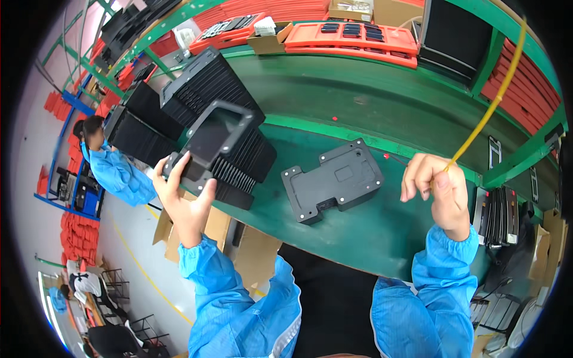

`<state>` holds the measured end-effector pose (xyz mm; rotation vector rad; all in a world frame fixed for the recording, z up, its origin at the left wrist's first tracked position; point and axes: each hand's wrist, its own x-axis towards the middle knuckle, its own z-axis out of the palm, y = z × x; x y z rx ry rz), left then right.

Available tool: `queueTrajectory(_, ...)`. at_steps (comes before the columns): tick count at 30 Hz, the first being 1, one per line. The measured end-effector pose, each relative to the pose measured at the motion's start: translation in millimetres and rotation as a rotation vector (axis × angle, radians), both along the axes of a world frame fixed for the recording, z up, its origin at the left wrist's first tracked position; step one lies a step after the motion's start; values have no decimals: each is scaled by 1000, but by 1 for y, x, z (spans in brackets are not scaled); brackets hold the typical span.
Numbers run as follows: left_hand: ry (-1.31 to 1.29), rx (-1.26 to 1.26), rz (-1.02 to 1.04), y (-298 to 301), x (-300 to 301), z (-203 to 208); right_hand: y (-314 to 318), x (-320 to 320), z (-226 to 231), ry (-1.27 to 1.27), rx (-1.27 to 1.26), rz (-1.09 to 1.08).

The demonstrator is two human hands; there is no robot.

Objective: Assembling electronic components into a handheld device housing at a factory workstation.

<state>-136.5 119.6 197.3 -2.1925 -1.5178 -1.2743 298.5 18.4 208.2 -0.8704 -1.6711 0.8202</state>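
- Holding a black frame [210, 136] by its near end, the left hand [186, 206] has its fingers and thumb parted around it; the frame is at the stacked black parts [258, 156], contact unclear.
- The right hand [444, 191], fingers curled, pinches a yellow cord [488, 114] closely between thumb and forefinger; the cord slants up rightward.
- Between the hands, a black housing [346, 176] dotted with silver spots lies on the green table [298, 134], touching neither.

Frame stack [253, 156] left of fixture [337, 182]
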Motion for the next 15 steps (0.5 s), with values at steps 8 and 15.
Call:
queueTrajectory(8, 74, 154, 90, -1, 17, -9, 11, 28, -5, 273, -106, -277)
queueTrajectory(15, -115, -259, -669, -31, 90, -42, 75, 138, -98, -156, -181, -890)
